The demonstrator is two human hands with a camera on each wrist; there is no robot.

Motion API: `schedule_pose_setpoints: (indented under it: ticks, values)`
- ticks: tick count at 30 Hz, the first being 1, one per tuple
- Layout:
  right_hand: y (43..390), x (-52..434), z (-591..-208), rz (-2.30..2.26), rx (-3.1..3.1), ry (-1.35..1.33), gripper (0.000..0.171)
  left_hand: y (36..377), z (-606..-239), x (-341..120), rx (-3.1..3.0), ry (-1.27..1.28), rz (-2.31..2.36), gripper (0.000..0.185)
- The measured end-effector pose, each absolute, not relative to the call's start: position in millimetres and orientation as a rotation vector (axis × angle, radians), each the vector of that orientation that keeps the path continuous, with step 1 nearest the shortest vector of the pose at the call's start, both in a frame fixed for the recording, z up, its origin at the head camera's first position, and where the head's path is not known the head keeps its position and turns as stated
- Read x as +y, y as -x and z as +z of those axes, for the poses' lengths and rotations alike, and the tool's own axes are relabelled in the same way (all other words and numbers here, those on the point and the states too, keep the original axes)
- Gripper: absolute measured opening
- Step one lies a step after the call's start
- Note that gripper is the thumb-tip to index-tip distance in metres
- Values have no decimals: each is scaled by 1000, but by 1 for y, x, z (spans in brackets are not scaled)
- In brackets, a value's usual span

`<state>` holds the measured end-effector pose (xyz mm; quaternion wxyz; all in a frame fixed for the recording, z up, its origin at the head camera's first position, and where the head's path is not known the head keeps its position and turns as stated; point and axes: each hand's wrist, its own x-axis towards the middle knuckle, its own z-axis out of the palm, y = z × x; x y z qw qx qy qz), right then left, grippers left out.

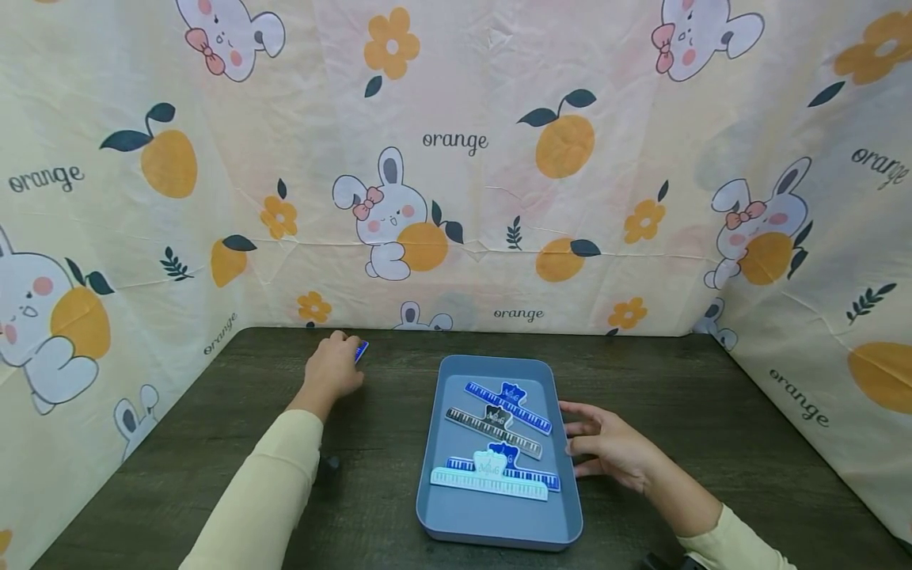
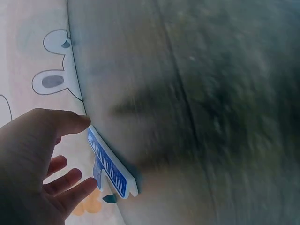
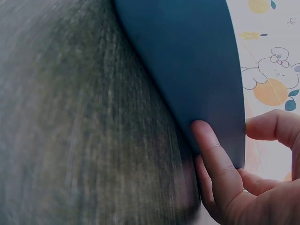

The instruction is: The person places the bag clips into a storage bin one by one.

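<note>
Left hand (image 1: pixel 332 370) is reaching to the upper-left-centre of the frame, thumb and fingers pinching a blue ruler clip (image 2: pixel 108 165) at the counter's (image 1: pixel 712 412) back edge by the cloth backdrop (image 1: pixel 456 158). Right hand (image 1: pixel 606 443) is lying open, fingers touching the right wall of the blue tray (image 1: pixel 499 522), centre frame. Four ruler clips (image 1: pixel 499 443) are lying inside the tray.
</note>
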<state>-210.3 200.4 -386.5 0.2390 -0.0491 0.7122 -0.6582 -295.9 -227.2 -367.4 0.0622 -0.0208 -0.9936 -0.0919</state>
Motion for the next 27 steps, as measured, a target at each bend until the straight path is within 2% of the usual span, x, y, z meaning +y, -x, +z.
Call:
schedule_pose_setpoints:
  ticks: [8,17,27]
  values:
    - [209,199,-386,-1794,1945,120,81,302,-370,-235,-3019,12,-267,59]
    - [210,200,-385,-1797,1942,135,81,301,-374,-258,-3106,-107,-374,51]
    - [210,200,-385,-1803,1944,157,81,303,-377,-269,-3073,56,-410,51]
